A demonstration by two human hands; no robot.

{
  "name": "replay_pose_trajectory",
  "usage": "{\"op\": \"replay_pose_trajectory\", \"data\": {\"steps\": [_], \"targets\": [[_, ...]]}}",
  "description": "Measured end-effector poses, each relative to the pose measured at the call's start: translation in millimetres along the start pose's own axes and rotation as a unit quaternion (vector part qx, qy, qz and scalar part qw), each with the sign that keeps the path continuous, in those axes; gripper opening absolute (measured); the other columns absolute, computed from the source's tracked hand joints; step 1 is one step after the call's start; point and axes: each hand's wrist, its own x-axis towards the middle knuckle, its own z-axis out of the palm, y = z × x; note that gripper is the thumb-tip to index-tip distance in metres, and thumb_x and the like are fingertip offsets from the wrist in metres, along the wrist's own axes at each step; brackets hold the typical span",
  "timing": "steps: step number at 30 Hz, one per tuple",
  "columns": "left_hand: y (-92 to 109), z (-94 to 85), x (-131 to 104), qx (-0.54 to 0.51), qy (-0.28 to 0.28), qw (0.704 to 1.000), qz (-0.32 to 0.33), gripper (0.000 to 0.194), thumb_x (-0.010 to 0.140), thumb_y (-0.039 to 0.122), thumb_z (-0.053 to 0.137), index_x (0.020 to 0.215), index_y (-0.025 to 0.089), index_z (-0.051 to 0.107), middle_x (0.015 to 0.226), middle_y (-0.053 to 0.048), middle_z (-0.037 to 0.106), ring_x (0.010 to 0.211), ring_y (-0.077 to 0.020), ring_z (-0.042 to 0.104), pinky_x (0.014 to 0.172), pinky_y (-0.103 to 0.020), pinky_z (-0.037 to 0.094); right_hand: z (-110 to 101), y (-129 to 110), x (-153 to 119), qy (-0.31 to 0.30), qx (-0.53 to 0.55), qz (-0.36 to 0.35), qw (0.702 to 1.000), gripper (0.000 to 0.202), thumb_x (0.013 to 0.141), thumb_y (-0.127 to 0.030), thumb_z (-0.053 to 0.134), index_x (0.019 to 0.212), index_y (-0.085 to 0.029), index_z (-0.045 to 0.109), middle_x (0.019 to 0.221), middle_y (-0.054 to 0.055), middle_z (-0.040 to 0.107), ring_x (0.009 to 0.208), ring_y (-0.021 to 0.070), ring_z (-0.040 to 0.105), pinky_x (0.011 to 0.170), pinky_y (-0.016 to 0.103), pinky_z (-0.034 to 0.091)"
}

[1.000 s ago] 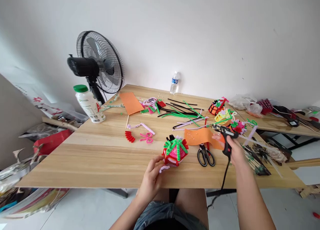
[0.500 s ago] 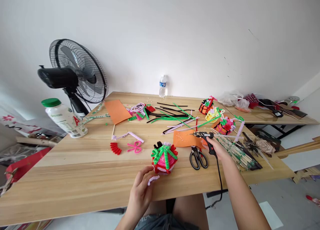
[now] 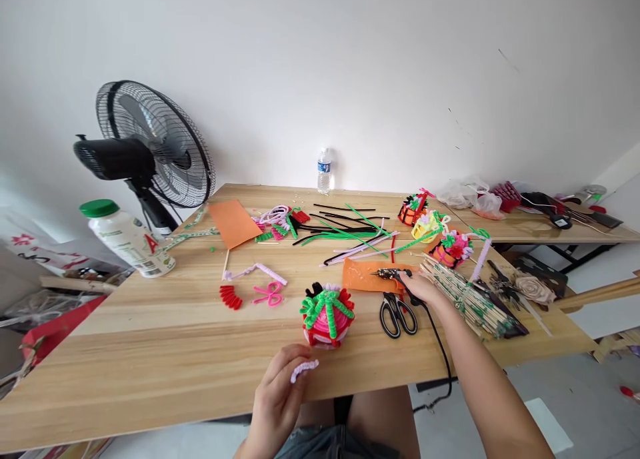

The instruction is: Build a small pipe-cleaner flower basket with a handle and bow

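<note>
Between the fingers of my left hand (image 3: pixel 281 389) is a short, curved piece of lilac pipe cleaner (image 3: pixel 303 370), held near the table's front edge. Just beyond it sits a round pipe-cleaner basket (image 3: pixel 327 316) in pink and red, with green strips and a black tuft on top. My right hand (image 3: pixel 421 288) is closed on a black glue gun (image 3: pixel 399 273). The gun lies low over an orange sheet (image 3: pixel 360 276), its nozzle pointing left; whether it touches the sheet I cannot tell. Black-handled scissors (image 3: pixel 399 314) lie just in front of the sheet.
A pink loop flower (image 3: pixel 269 294) and a red coil (image 3: pixel 231 297) lie left. Loose pipe cleaners (image 3: pixel 345 229) spread farther back. Bundled sticks (image 3: pixel 465 299) and small finished baskets (image 3: pixel 451 248) are at right. A fan (image 3: pixel 155 146), white bottle (image 3: pixel 131 242) and water bottle (image 3: pixel 324 171) stand behind.
My right hand has lowered the glue gun from above the orange sheet and tipped it down onto or close to it. My left hand has drawn slightly away from the basket with the lilac piece.
</note>
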Motion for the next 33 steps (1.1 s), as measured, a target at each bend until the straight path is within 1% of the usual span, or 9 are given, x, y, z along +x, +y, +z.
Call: {"op": "replay_pose_trajectory", "data": {"steps": [5, 8, 10, 13, 16, 21, 26, 29, 33], "targets": [[33, -1.8, 14, -0.143, -0.095, 0.980, -0.099, 0.015, 0.091, 0.023, 0.056, 0.091, 0.020, 0.070, 0.087, -0.005, 0.072, 0.082, -0.0175, 0.068, 0.074, -0.025, 0.053, -4, -21, -17, 0.058, -0.147, 0.015, 0.987, 0.040, 0.089, -0.042, 0.051, 0.083, -0.008, 0.071, 0.104, 0.028, 0.068, 0.113, 0.0409, 0.058, 0.095, 0.054, 0.040], [52, 0.8, 26, -0.230, -0.127, 0.945, -0.198, 0.025, 0.091, 0.033, 0.056, 0.082, 0.017, 0.072, 0.081, -0.007, 0.073, 0.077, -0.0176, 0.068, 0.074, -0.026, 0.053, -3, -38, -57, 0.093, -0.163, -0.034, 0.982, 0.036, 0.093, -0.038, 0.045, 0.094, -0.012, 0.069, 0.109, 0.024, 0.067, 0.112, 0.0354, 0.059, 0.093, 0.047, 0.044], [61, 4.2, 33, -0.286, -0.130, 0.914, -0.258, 0.031, 0.088, 0.041, 0.058, 0.081, 0.014, 0.072, 0.075, -0.008, 0.074, 0.071, -0.0182, 0.068, 0.069, -0.027, 0.054, 4, -46, -99, 0.086, -0.075, -0.147, 0.983, 0.033, 0.094, -0.039, 0.045, 0.093, -0.016, 0.069, 0.091, 0.014, 0.070, 0.090, 0.0254, 0.067, 0.079, 0.035, 0.051], [71, 10.0, 42, -0.321, -0.129, 0.885, -0.313, 0.039, 0.082, 0.050, 0.064, 0.081, 0.012, 0.072, 0.070, -0.009, 0.074, 0.067, -0.0195, 0.068, 0.066, -0.029, 0.054, 22, -54, -163, -0.062, 0.135, -0.345, 0.927, 0.024, 0.090, -0.039, 0.057, 0.094, -0.020, 0.070, 0.091, 0.008, 0.069, 0.074, 0.0177, 0.066, 0.062, 0.026, 0.053], [77, 14.4, 47, -0.328, -0.150, 0.873, -0.328, 0.043, 0.079, 0.054, 0.065, 0.076, 0.012, 0.072, 0.068, -0.009, 0.074, 0.065, -0.0185, 0.067, 0.063, -0.028, 0.053, 42, -60, -202, -0.068, 0.224, -0.386, 0.892, 0.017, 0.090, -0.033, 0.060, 0.093, -0.021, 0.071, 0.086, 0.006, 0.067, 0.072, 0.0153, 0.065, 0.058, 0.024, 0.053], [77, 18.7, 43, -0.401, -0.198, 0.821, -0.354, 0.042, 0.075, 0.053, 0.070, 0.076, 0.011, 0.073, 0.067, -0.009, 0.073, 0.061, -0.0168, 0.066, 0.064, -0.028, 0.053, 61, -59, -208, -0.038, 0.276, -0.381, 0.882, 0.016, 0.089, -0.031, 0.061, 0.082, -0.020, 0.070, 0.078, 0.004, 0.064, 0.068, 0.0135, 0.062, 0.057, 0.024, 0.052], [70, 20.0, 33, -0.431, -0.213, 0.782, -0.397, 0.043, 0.069, 0.052, 0.076, 0.071, 0.010, 0.070, 0.058, -0.007, 0.069, 0.054, -0.0146, 0.064, 0.059, -0.026, 0.051, 63, -53, -205, -0.080, 0.265, -0.361, 0.890, 0.019, 0.088, -0.034, 0.062, 0.078, -0.019, 0.068, 0.078, 0.002, 0.058, 0.069, 0.0128, 0.059, 0.055, 0.021, 0.050], [69, 20.3, 29, -0.383, -0.256, 0.796, -0.392, 0.043, 0.073, 0.053, 0.071, 0.065, 0.011, 0.066, 0.054, -0.003, 0.064, 0.047, -0.0114, 0.058, 0.051, -0.022, 0.046, 56, -52, -205, -0.152, 0.230, -0.348, 0.896, 0.017, 0.089, -0.031, 0.062, 0.083, -0.019, 0.071, 0.079, 0.002, 0.061, 0.064, 0.0116, 0.059, 0.054, 0.022, 0.049], [64, 28.3, 22, -0.222, -0.237, 0.896, -0.302, 0.036, 0.085, 0.041, 0.057, 0.061, 0.014, 0.062, 0.054, -0.002, 0.063, 0.050, -0.0120, 0.057, 0.052, -0.021, 0.043, 63, -48, -209, -0.111, 0.130, -0.404, 0.899, 0.017, 0.091, -0.019, 0.055, 0.082, -0.018, 0.069, 0.080, 0.004, 0.064, 0.068, 0.0136, 0.062, 0.061, 0.024, 0.051]]}}
